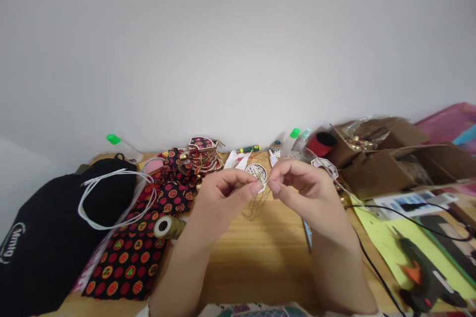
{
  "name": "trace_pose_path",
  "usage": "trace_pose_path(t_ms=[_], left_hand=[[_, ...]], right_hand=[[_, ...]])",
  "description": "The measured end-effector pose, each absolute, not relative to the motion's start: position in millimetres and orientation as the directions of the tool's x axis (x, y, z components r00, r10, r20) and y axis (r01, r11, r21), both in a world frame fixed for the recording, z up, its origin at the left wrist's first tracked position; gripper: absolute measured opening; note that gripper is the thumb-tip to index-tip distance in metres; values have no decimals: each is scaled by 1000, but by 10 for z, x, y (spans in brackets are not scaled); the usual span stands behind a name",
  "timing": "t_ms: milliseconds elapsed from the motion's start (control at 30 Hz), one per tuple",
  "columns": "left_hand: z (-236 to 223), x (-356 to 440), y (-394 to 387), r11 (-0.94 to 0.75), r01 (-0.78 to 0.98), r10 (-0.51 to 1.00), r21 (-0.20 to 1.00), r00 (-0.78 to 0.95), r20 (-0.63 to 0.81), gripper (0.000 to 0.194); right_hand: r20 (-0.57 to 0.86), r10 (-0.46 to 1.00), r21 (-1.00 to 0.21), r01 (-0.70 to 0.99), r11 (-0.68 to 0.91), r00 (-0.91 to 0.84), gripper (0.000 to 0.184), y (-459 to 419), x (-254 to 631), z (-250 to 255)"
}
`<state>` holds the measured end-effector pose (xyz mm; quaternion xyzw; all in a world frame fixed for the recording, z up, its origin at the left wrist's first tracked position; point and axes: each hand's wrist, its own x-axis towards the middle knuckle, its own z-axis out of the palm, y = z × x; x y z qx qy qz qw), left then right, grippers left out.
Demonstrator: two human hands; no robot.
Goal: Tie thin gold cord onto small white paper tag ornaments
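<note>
Above the middle of the wooden table, my left hand (231, 192) and my right hand (304, 189) meet almost fingertip to fingertip. Both are closed in a pinch on a thin brownish cord (253, 210), whose loose loops hang below the fingers. The exact spot where the fingertips grip it is too small to make out. Just behind the fingers is a round white tag (256, 171) with a dark print, partly covered by them. Whether the cord runs through this tag, I cannot tell.
Patterned black fabric (126, 262), a tape roll (169, 227), a white cord coil (84, 203) and a black bag (55, 233) lie left. Stacked ornaments (204, 158) stand behind. On the right are cardboard boxes (372, 176), a glue gun (424, 272) and a black cable (375, 267).
</note>
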<state>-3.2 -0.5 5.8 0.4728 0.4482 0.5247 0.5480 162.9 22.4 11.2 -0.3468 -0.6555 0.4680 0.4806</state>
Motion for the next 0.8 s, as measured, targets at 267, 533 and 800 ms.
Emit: trace_pose_path(t_ms=[267, 533, 800], left_hand=[[34, -32, 32, 68, -370, 992, 926, 122, -24, 17], [36, -41, 50, 246, -476, 940, 845, 329, -88, 22], [36, -15, 63, 227, -418, 943, 879, 321, -91, 18]], right_hand=[[205, 919, -979, -84, 188, -337, 5, 249, 1619, 81], [150, 917, -958, -285, 42, -368, 6, 269, 1627, 111], [179, 914, -966, -241, 94, -364, 7, 257, 1630, 119]])
